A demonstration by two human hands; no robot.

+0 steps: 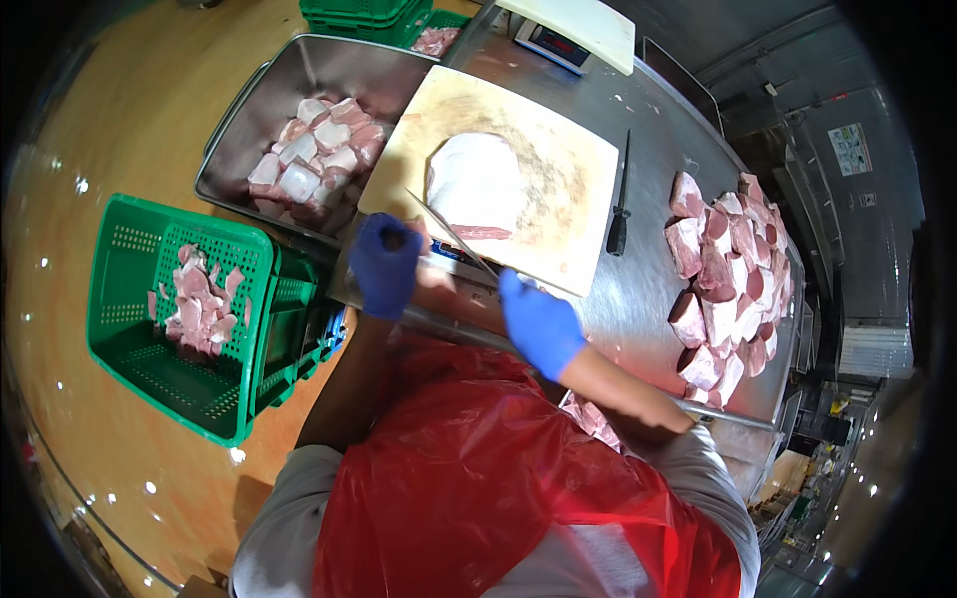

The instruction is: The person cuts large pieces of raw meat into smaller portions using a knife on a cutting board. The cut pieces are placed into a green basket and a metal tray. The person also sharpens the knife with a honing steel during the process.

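Observation:
My right hand [538,324], in a blue glove, is closed on a knife [459,239] whose thin blade points up and left over the near-left part of the white cutting board [558,199]. A large pale slab of meat [473,182] with a pink edge lies on the board beside the blade. My left hand [383,264], also gloved, is curled at the board's near-left corner; what it holds, if anything, I cannot make out.
A steel tub [234,120] of meat chunks stands left, green baskets [120,319] with trimmings at lower left and behind. A black-handled tool [618,229] lies on the steel table [648,120] near piled meat cuts [723,274]. A scale [548,50] is at the back.

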